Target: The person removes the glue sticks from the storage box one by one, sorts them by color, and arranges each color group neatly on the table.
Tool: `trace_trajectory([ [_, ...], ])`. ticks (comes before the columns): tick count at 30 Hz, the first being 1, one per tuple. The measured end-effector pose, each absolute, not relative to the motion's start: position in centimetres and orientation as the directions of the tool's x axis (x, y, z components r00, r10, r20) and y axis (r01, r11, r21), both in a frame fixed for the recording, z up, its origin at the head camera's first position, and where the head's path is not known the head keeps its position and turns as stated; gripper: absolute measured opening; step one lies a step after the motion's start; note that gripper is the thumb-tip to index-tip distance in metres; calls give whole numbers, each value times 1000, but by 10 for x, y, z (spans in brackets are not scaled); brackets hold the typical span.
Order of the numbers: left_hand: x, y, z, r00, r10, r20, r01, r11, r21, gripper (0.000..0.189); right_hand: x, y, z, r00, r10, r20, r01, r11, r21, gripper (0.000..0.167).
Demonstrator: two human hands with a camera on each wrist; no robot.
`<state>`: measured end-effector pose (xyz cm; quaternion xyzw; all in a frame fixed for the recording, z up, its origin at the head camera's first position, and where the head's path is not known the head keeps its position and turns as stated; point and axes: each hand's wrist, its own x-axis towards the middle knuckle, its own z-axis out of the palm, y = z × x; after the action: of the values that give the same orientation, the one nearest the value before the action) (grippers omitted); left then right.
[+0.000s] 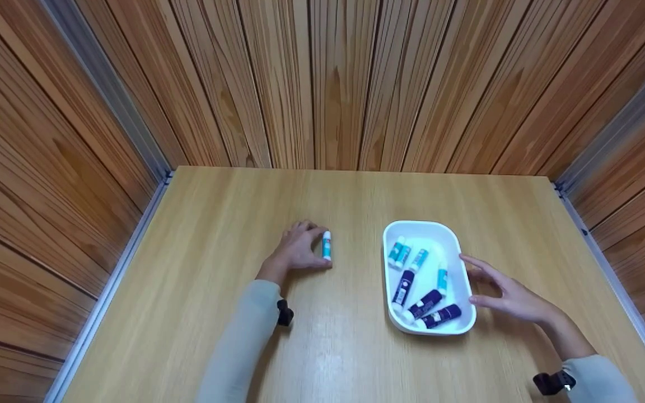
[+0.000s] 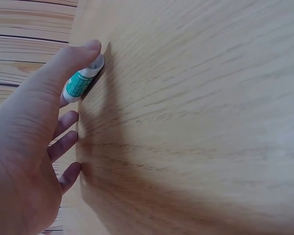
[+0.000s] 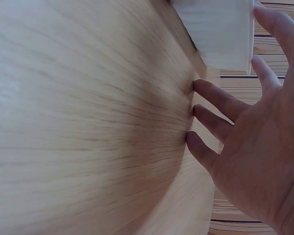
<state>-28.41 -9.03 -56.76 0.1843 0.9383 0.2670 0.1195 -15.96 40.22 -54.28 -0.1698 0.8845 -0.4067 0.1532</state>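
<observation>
In the head view my left hand pinches a small teal-and-white glue stick lengthwise, thumb at the near end and a finger at the far end. The glue stick lies at the table surface. The left wrist view shows its teal label and the thumb over one end; the other fingertips touch the table. My right hand stands at the right side of a white tray, thumb and index fingertips touching its rim. In the right wrist view the other fingertips rest on the table.
Inside the tray lie several teal-and-white glue sticks and three dark purple ones. The wooden table is bordered by a plank wall at the back and more planks on both sides.
</observation>
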Motion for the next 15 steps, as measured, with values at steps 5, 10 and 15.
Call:
trace_trajectory([
  [5,-284,-91,-568,-904,409,-126,282,791,542,92,-159,402,-543,-897,-422,-132,-176,615,-768,85],
  [10,-284,-91,-567,-904,407,-133,276,791,545,93,-159,402,-542,-898,-418,-140,-169,620,-766,85],
  [15,-284,-91,-568,-905,402,-139,266,790,552,96,-159,402,-542,-899,-412,-148,-159,623,-766,85],
])
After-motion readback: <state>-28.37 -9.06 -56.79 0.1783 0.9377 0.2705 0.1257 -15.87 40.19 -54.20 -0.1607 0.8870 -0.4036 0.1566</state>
